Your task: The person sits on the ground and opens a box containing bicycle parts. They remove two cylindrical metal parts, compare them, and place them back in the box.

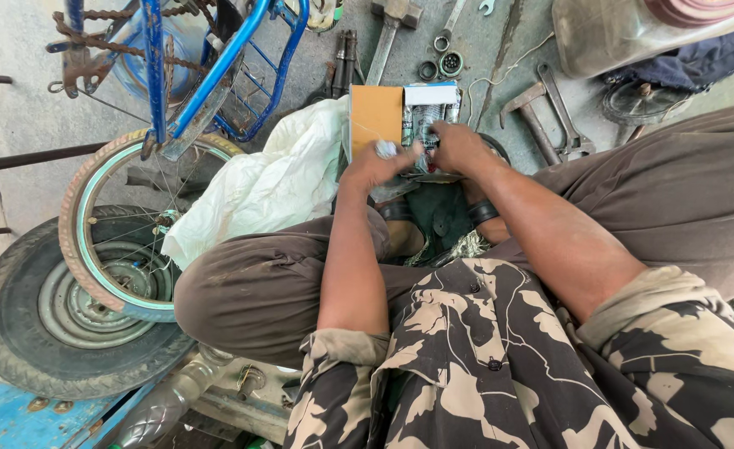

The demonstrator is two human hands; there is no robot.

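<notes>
Cardboard box [400,116], small and open, with a brown flap on one side and a white flap on the other, sits on the concrete ground between the person's feet and holds shiny metal parts packed in rows. Both hands are at it: the left hand [381,162] pinches a small whitish wrapped part [386,149] between thumb and fingers just at the box's near edge, while the right hand [458,145] has its fingers curled down into the box among the metal pieces; what it grips there is hidden. The step in hand looks like picking parts out of the box, and the next move would call for a careful lift so the packed pieces do not spill. Counted around it: one box, one white plastic sheet [259,187] just left of it, one blue bicycle frame [217,66] with one spoked wheel [121,229] leaning over one loose tyre [26,324], one hammer [390,33], two large wrenches [550,116] lying crossed on the right, and a few rings [443,62] near the hammer.
</notes>
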